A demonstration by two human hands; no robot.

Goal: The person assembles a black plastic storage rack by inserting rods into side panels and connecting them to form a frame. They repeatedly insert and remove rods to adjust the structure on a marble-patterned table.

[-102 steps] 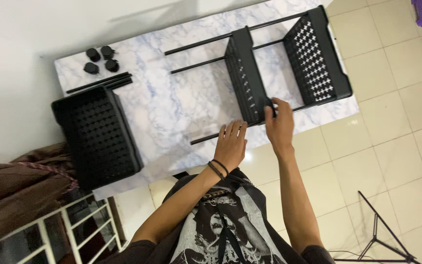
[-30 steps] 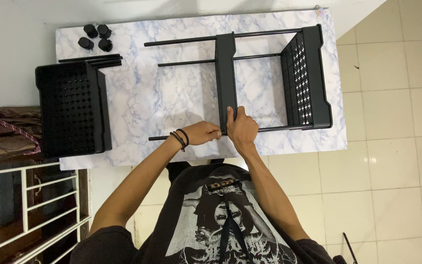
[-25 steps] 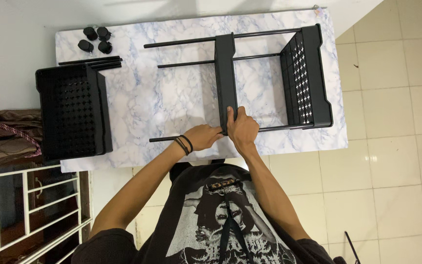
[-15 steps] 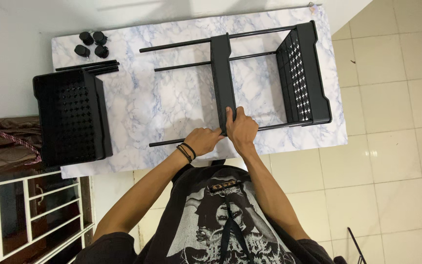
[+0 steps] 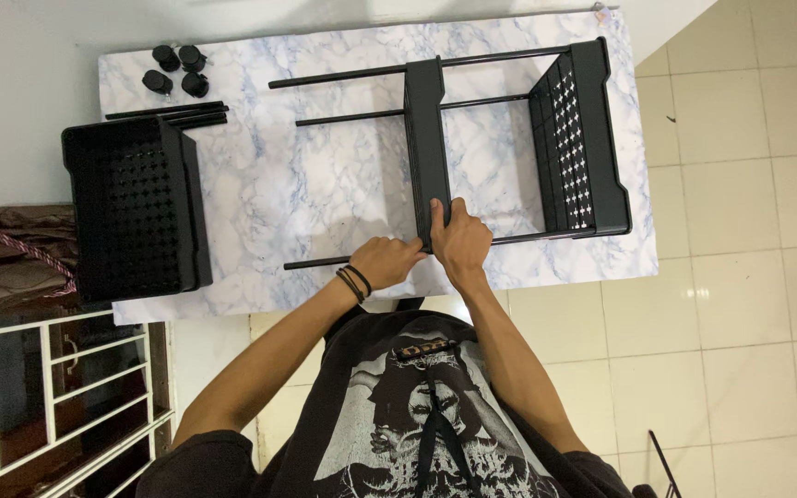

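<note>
Here, on the marble-patterned surface (image 5: 325, 194), the right hand (image 5: 461, 242) is closed around the near end of the middle black perforated shelf tray (image 5: 426, 138), thumb up its side, while the left hand (image 5: 386, 262), fingers curled, grips the near black rod (image 5: 320, 263) beside it.

Marble-patterned tabletop (image 5: 325, 184). Upper left corner: four black caster wheels (image 5: 177, 70) in a cluster, with a bundle of black rods (image 5: 168, 114) just below. Left edge: spare black perforated basket (image 5: 136, 212). Lower left: white metal grille (image 5: 48, 406). Right: cream floor tiles (image 5: 749, 277).
</note>
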